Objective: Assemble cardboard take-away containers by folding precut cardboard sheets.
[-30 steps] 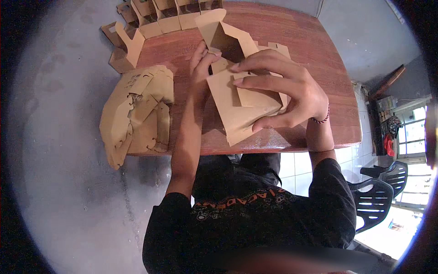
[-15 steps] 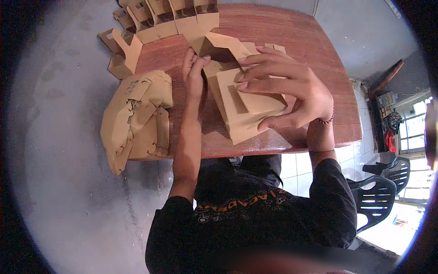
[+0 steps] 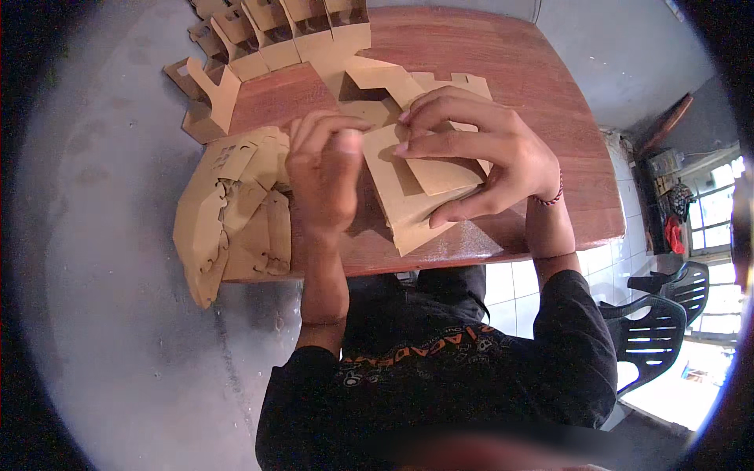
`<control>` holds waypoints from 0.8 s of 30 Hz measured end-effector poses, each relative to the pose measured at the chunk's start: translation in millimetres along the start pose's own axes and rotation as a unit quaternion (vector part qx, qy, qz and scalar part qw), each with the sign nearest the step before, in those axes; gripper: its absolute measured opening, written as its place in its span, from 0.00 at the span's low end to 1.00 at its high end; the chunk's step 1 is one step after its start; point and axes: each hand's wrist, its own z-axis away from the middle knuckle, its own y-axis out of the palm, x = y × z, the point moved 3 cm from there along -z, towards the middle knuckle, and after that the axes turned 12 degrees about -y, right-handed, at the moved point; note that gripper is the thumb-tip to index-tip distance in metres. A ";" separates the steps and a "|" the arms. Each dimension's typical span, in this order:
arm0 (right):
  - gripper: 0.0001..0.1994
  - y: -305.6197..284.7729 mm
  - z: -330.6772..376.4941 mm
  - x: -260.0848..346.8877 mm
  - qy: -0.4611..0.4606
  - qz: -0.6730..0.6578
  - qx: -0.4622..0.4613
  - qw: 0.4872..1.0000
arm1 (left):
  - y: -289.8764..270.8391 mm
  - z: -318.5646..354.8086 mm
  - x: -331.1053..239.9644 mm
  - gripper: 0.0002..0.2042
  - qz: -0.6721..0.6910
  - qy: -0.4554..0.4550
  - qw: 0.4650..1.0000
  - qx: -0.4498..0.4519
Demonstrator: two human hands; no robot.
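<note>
A brown cardboard box [image 3: 404, 184], partly folded, lies near the middle of the table with a flap tilted up at its far end. My right hand [image 3: 499, 149] grips it from the right, fingers bent over the top panel and thumb against the near side. My left hand [image 3: 326, 169] is raised just left of the box, its fingers loosely curved and slightly blurred. Nothing shows in that hand, and its fingertips come close to the box's left edge; whether they touch I cannot tell.
Several folded cardboard boxes [image 3: 275, 51] stand in a row at the far left of the reddish wooden table [image 3: 503, 47]. A pile of flat cardboard pieces [image 3: 208, 196] overhangs the left edge. Dark plastic chairs [image 3: 648, 337] stand at the right.
My left hand has drawn back from the box's far left side, turning and lifting toward me. My right hand has slid slightly left, still gripping the box.
</note>
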 end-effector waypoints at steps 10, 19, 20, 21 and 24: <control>0.34 -1.6 -3.5 4.7 -0.026 0.082 0.006 0.996 | 0.9 6.7 -6.9 0.08 0.079 -0.096 0.985 0.119; 0.29 -1.4 0.7 2.5 -0.039 0.115 0.025 0.992 | 0.1 19.6 -8.4 0.07 0.246 -0.118 0.960 0.065; 0.29 -0.7 1.3 2.2 -0.038 0.115 0.024 0.992 | 0.4 20.3 -11.3 0.07 0.238 -0.132 0.961 0.045; 0.29 0.1 1.0 2.1 -0.039 0.108 0.022 0.993 | -0.6 21.5 -10.0 0.07 0.237 -0.132 0.961 0.044; 0.29 0.4 -0.9 1.7 -0.051 0.092 0.014 0.994 | 0.1 24.0 -4.6 0.06 0.233 -0.144 0.961 0.047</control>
